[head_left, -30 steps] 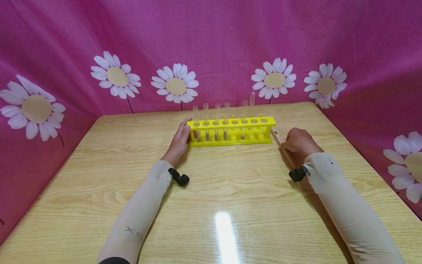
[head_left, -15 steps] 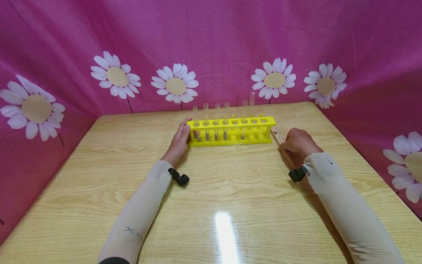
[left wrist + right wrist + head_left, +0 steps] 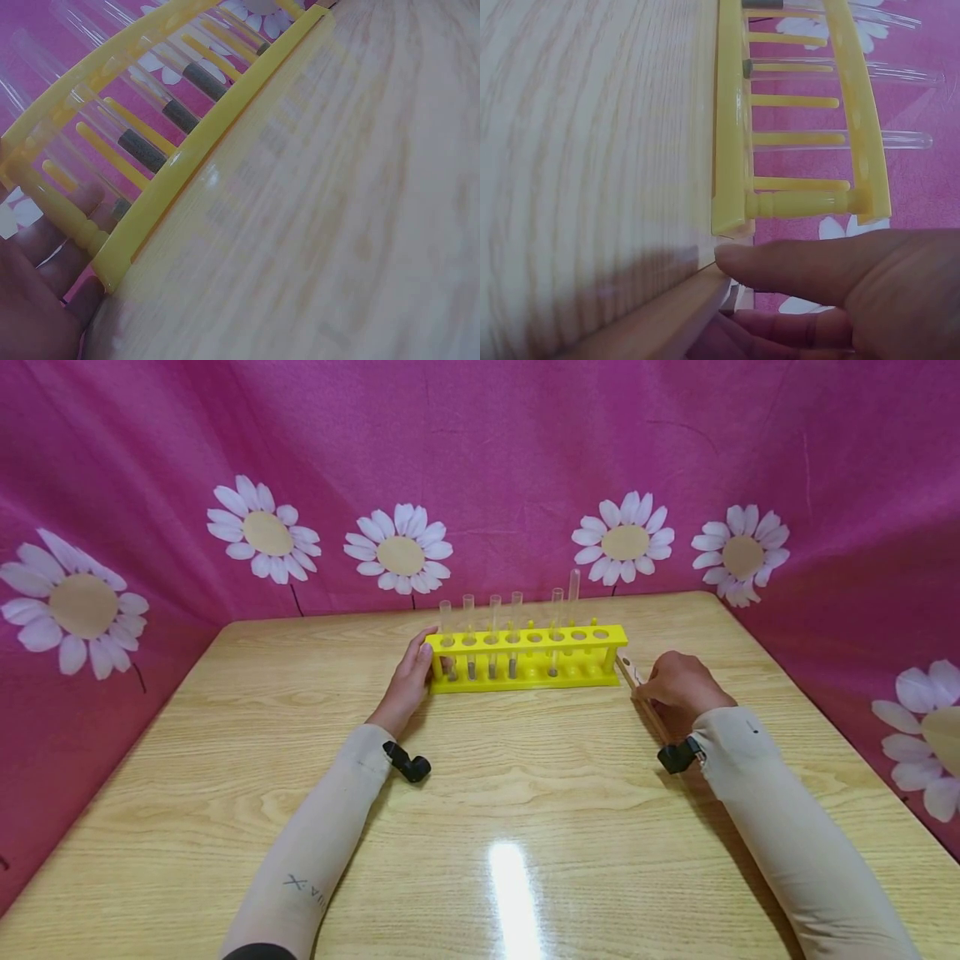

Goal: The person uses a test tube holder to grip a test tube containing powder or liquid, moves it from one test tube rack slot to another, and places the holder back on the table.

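A yellow test tube rack (image 3: 525, 686) stands on the table. Several clear test tubes (image 3: 495, 612) sit upright in its holes, with dark grey material (image 3: 142, 150) at their bottoms. Another tube (image 3: 907, 140) stands upside down on a back peg. My left hand (image 3: 406, 683) grips the rack's left end, its fingers reaching behind the end post (image 3: 56, 199). My right hand (image 3: 682, 682) pinches a wooden test tube holder (image 3: 654, 716) just beyond the rack's right end. In the right wrist view, the thumb (image 3: 780, 262) lies over the holder, close to the rack's base.
Beneath everything is a wood-grain table (image 3: 480, 793), with a bright light reflection near its front. A magenta curtain (image 3: 495, 460) with white daisies encloses the back and both sides. Black wrist cameras (image 3: 408, 764) sit at both light sleeves.
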Available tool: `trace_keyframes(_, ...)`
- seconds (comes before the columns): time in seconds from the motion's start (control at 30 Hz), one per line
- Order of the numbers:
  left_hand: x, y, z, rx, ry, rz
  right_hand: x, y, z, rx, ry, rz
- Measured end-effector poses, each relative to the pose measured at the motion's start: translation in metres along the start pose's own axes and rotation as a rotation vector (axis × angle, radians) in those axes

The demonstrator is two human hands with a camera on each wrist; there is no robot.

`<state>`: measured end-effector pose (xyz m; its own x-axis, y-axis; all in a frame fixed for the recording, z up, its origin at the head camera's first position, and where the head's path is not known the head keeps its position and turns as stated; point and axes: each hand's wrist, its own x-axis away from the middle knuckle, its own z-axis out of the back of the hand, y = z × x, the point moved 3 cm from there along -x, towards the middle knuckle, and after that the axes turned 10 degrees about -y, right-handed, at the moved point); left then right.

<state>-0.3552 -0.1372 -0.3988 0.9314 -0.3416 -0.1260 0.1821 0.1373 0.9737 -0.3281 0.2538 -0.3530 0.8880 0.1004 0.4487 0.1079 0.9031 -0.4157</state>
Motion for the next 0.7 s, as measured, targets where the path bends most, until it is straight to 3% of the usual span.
trace_keyframes(0.23, 0.001, 0.006, -0.001, 0.001, -0.007, 0.011, 0.003, -0.001, 0.002, -0.009, 0.009, -0.001)
trace_keyframes(0.47, 0.013, 0.031, -0.006, -0.052, -0.008, 0.048, 0.005, 0.000, 0.004, -0.034, 0.009, -0.004)
trace_keyframes(0.7, 0.004, 0.011, 0.001, -0.073, 0.001, 0.038, 0.008, -0.005, 0.008, -0.023, 0.020, 0.007)
